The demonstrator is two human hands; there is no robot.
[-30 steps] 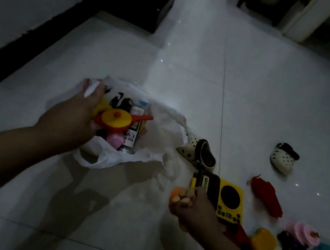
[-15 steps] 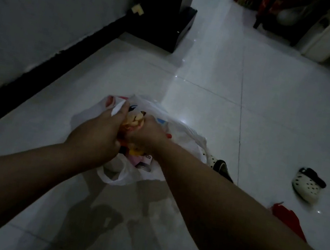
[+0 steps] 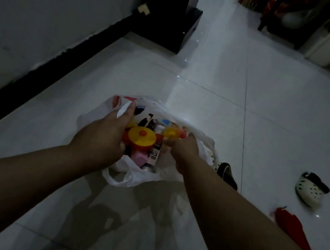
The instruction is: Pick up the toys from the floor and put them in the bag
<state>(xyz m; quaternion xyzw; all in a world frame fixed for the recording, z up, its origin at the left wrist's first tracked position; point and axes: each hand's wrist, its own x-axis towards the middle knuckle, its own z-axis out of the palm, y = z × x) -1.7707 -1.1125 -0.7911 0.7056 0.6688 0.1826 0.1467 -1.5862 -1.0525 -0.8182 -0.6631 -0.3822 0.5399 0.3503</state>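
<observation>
Tiled floor (image 3: 206,101), white bag (image 3: 129,178) with yellow-lidded pot (image 3: 141,136), pink block (image 3: 140,159), bottle (image 3: 155,155) inside.

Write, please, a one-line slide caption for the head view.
Left hand grips the white bag open; right hand holds a small yellow toy at its mouth.

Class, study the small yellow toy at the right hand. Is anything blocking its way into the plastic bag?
Nothing visible does. The left hand holds the plastic bag open by its rim, and the yellow toy in the right hand is over the mouth, beside the toy pot inside.
</observation>
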